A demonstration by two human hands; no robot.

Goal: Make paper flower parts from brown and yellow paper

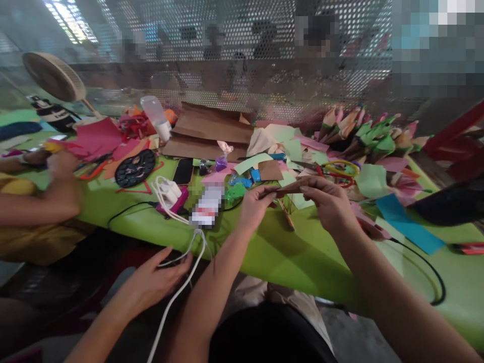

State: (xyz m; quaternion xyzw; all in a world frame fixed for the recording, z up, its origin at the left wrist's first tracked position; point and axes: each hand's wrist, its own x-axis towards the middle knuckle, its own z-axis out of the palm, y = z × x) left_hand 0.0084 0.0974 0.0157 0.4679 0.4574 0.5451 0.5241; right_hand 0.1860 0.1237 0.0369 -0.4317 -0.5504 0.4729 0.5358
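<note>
Both my hands are raised over the green table (302, 257). A thin brown strip, apparently folded paper (289, 189), stretches between them. My left hand (256, 204) pinches its left end between thumb and fingers. At the other end, my right hand (329, 200) is closed on it, thumb toward me and fingers behind. Just below the strip, a narrow brown stick-like piece (286, 216) slants on the tabletop. Near my left hand lie a crumpled green wrapper (235, 192) and a phone with a lit screen (207, 205), plugged into a white cable (200, 244).
Another person's hand (166, 275) reaches in beside the cable. Farther left, a co-worker's arm (41, 201) rests on the table. Brown paper sheets (212, 131), paper flowers (372, 131), a yellow-handled tool (342, 168), a glue gun (368, 222) and blue paper (410, 224) lie around.
</note>
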